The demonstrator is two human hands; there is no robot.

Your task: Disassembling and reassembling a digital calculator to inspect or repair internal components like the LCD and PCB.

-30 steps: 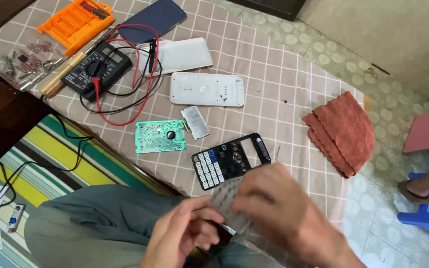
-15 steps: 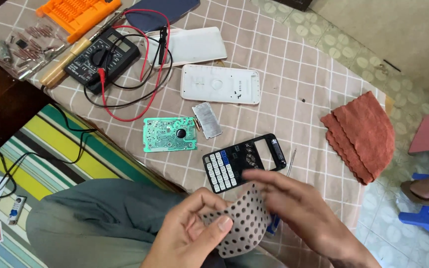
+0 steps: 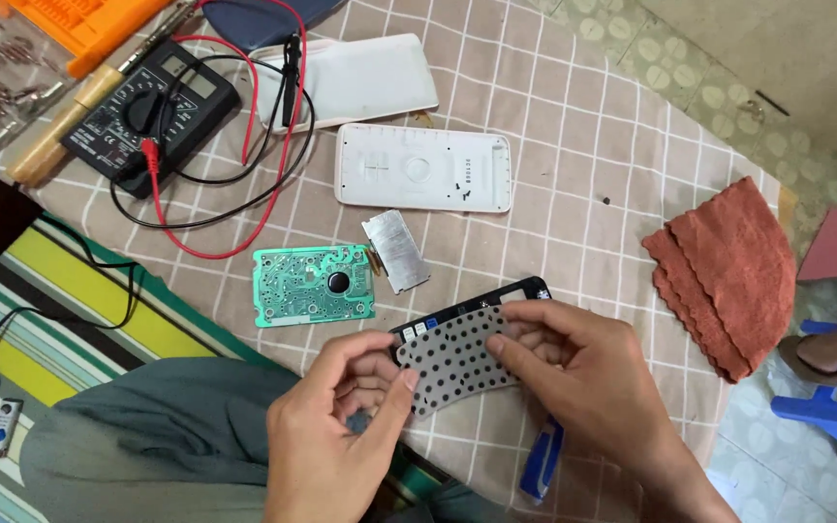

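Left hand (image 3: 326,436) and right hand (image 3: 583,373) pinch opposite ends of a grey dotted keypad membrane (image 3: 457,356), held flat over the black calculator front (image 3: 496,295) at the table's near edge. Just left: green circuit board (image 3: 312,284), small metal plate (image 3: 396,251). Farther: white back cover (image 3: 423,167), multimeter (image 3: 152,114). Right: folded red cloth (image 3: 728,266).

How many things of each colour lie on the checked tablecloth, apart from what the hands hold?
White shells: 2
Green circuit board: 1
Silver metal plate: 1
Black multimeter: 1
Red-brown cloth: 1
Orange case: 1
Total: 7
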